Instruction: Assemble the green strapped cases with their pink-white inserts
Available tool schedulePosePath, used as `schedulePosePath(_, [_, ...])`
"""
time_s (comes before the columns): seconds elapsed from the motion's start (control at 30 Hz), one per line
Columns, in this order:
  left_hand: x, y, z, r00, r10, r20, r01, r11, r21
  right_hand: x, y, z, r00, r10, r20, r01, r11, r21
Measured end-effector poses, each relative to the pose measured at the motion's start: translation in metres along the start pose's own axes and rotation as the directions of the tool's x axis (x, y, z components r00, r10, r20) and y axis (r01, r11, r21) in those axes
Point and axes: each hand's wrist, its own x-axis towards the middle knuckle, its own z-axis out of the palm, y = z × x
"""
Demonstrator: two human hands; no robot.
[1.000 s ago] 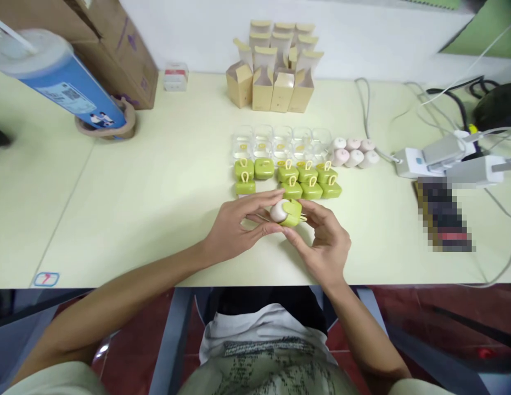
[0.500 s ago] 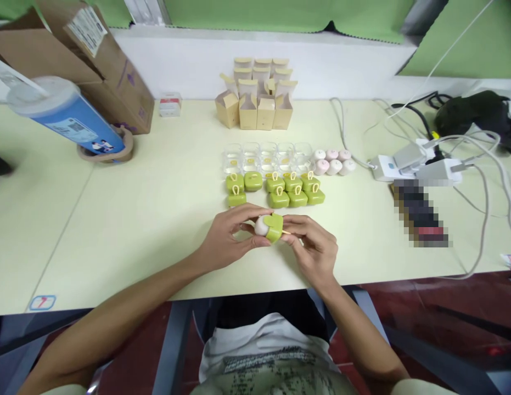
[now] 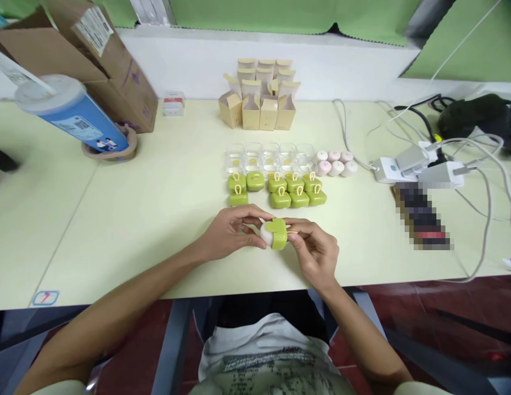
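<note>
My left hand point(image 3: 234, 233) pinches a white rounded piece point(image 3: 266, 233) between thumb and fingers. That piece sits partly inside a green cap point(image 3: 280, 233) with a thin pale cord loop on its right side. The cord is between the thumb and fingers of my right hand point(image 3: 315, 249). Just beyond my hands stand several green caps point(image 3: 280, 198) with cord loops. Behind them is a row of clear plastic cups point(image 3: 270, 156), and to the right of the cups are several white and pale pink rounded pieces point(image 3: 336, 168).
Open small cardboard boxes point(image 3: 251, 112) stand against the wall. At the left are a big carton point(image 3: 132, 90), a blue cup point(image 3: 88, 123) in a holder and a small white-red box point(image 3: 173, 104). A power strip point(image 3: 389, 170) with cables and a blurred dark object point(image 3: 422, 216) lie at the right.
The green cap has turned, with its cord side now facing right. My left fingers have slid a little left along the white piece. The whole view has shifted slightly.
</note>
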Motion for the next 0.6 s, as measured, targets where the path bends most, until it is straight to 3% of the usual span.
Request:
schedulePosePath(0.13, [-0.0002,0.0003,0.0021,0.997,-0.049,0.055,0.054,0.994,-0.090,0.0018,-0.0021,0.0010,0.993,0.108,-0.046,-0.103,0.990,0.094])
schedulePosePath(0.33, [-0.0023,-0.0025,0.0079,0.999,0.046,-0.017,-0.046,0.999,-0.004,0.0051,-0.0004,0.0011,0.977,0.210,0.026,-0.211,0.971,0.113])
schedulePosePath(0.43, [-0.0022,-0.0033,0.0040,0.999,0.035,0.023,-0.034,0.999,-0.040,0.0077,0.0011,0.0005,0.978,0.208,0.026,-0.210,0.967,0.143])
schedulePosePath(0.6, [-0.0024,-0.0018,-0.0003,0.981,0.192,0.037,-0.196,0.960,0.201,0.0105,0.0007,0.0006,0.970,0.232,0.069,-0.239,0.966,0.102])
